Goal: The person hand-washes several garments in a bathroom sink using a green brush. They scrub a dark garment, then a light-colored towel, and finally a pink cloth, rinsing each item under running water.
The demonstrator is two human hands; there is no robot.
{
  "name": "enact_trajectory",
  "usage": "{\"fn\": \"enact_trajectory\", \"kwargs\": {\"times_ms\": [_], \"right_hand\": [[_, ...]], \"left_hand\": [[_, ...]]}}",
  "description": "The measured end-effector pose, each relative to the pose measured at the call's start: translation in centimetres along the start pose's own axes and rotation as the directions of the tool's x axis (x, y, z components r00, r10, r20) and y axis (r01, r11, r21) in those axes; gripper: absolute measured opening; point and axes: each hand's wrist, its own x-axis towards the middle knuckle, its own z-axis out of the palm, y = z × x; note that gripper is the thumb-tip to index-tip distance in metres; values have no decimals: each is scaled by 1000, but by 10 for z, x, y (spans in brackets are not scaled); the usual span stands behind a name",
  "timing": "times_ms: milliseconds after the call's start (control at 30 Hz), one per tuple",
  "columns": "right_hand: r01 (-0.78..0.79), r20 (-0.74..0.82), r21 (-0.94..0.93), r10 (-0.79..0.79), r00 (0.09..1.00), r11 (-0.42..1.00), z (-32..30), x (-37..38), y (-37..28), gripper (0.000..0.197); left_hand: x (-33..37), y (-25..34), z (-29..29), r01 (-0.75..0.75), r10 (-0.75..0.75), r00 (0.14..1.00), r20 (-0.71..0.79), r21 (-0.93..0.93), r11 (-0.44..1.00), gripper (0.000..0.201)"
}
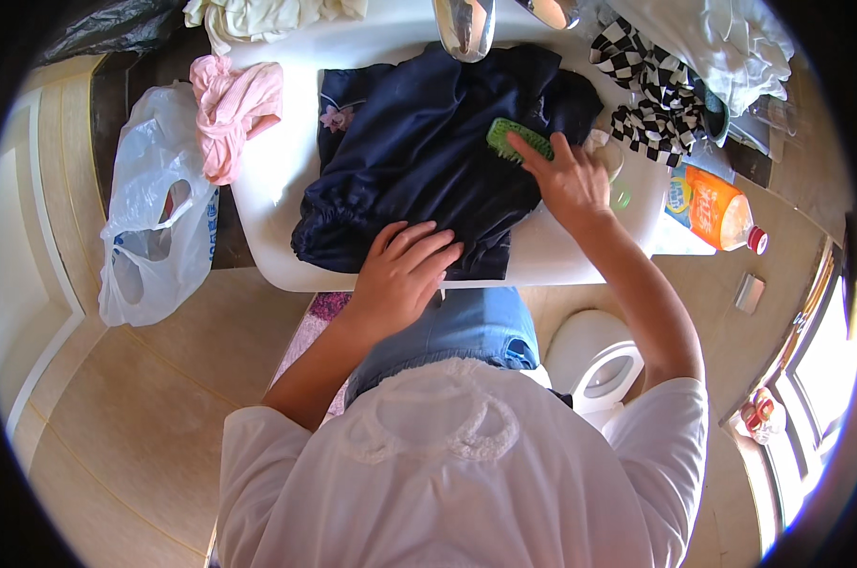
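Note:
A dark navy garment (419,133) with a gathered edge lies spread over the white sink (275,213). A small pink flower pattern shows near its upper left corner. In my right hand (577,182) is a green scrub brush (516,138), its bristles against the right part of the cloth. My left hand (405,272) rests on the garment's near edge, palm down, with the fingers stretched out. Close by the right hand, a pale rounded thing (607,156) is partly hidden, so I cannot tell what it is.
A metal faucet (465,28) reaches over the far side. Pink cloth (230,114) and a white plastic bag (154,208) hang at the left. At the right are a checkered cloth (651,90), a white cloth (732,47) and an orange bottle (722,210). A toilet (594,364) stands below right.

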Motion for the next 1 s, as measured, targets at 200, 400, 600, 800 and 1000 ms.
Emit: {"fn": "enact_trajectory", "kwargs": {"times_ms": [200,400,600,800,1000], "right_hand": [[206,-207,177,-169,964,962,10,11,-1,41],[234,-174,248,-194,965,940,12,21,0,52],[491,-295,447,-395,870,748,0,24,-54,34],[132,-266,38,-117,957,991,27,78,37,39],[547,-319,436,-446,836,714,20,31,-59,36]], "left_hand": [[-1,0,3,9,-9,1000,-23,8,1000,31],[-2,0,6,15,-15,999,-30,24,1000,31],[-3,1,8,31,-30,999,-30,43,999,31],[-5,1,11,31,-28,997,-65,45,999,30],[-6,0,11,35,-31,997,-66,58,998,31]]}}
